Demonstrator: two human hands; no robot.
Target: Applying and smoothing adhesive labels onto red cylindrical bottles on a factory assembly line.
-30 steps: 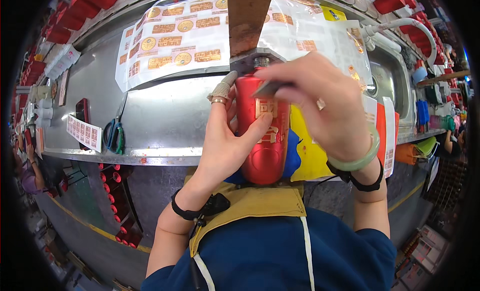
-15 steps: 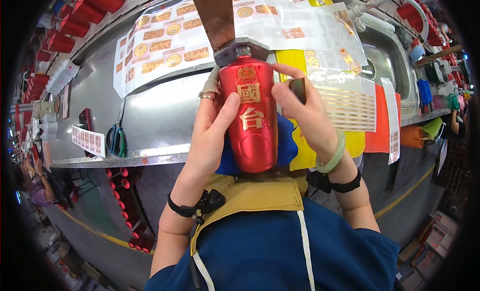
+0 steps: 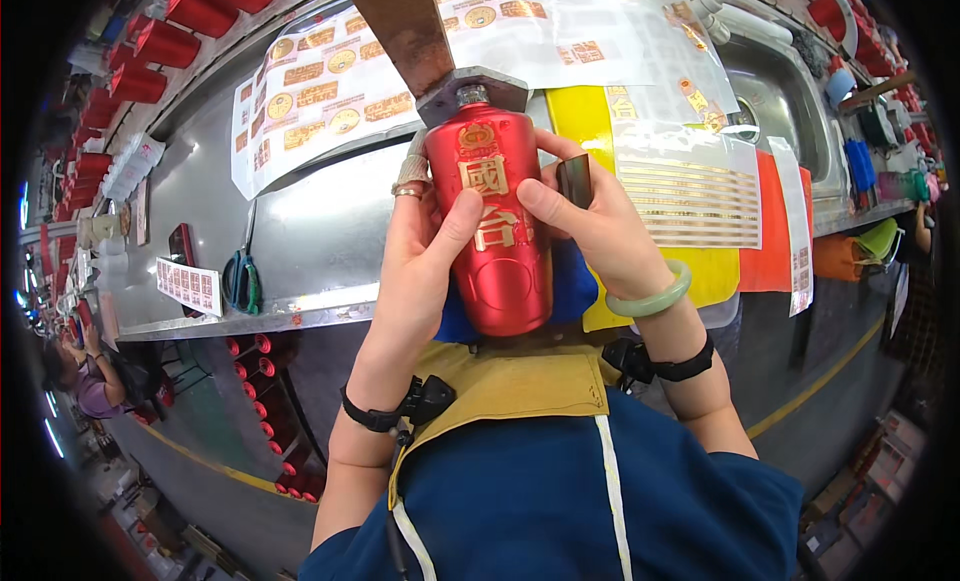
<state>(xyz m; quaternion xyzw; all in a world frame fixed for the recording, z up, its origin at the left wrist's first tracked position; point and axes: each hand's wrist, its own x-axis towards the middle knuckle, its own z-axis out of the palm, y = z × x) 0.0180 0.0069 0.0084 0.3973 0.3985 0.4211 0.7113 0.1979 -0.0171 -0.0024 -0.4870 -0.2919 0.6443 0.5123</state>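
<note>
A glossy red bottle (image 3: 501,284) with gold characters and a small gold emblem leans in front of me, base toward me. Its neck meets a dark metal angular holder (image 3: 432,99) at the end of a wooden bar (image 3: 398,26). My left hand (image 3: 425,236) wraps the bottle's left side, thumb on its front, a finger covered by a pale wrap. From the right, my right hand (image 3: 590,216) grips it, thumb tip against the lettering. A dark flat block (image 3: 575,181) is tucked between that hand's fingers; its kind is unclear.
Sheets of gold stickers (image 3: 335,86) cover the steel bench (image 3: 190,221). Scissors (image 3: 241,276) and a label strip (image 3: 189,286) lie left. Gold-striped film (image 3: 690,196) rests right, before a sink (image 3: 775,106). Red containers (image 3: 165,43) line the far left; a person (image 3: 95,376) sits beyond.
My right thumb has moved in from the bottle's edge onto its front. The bottle and holder appear slightly further left, and the view has shifted a little.
</note>
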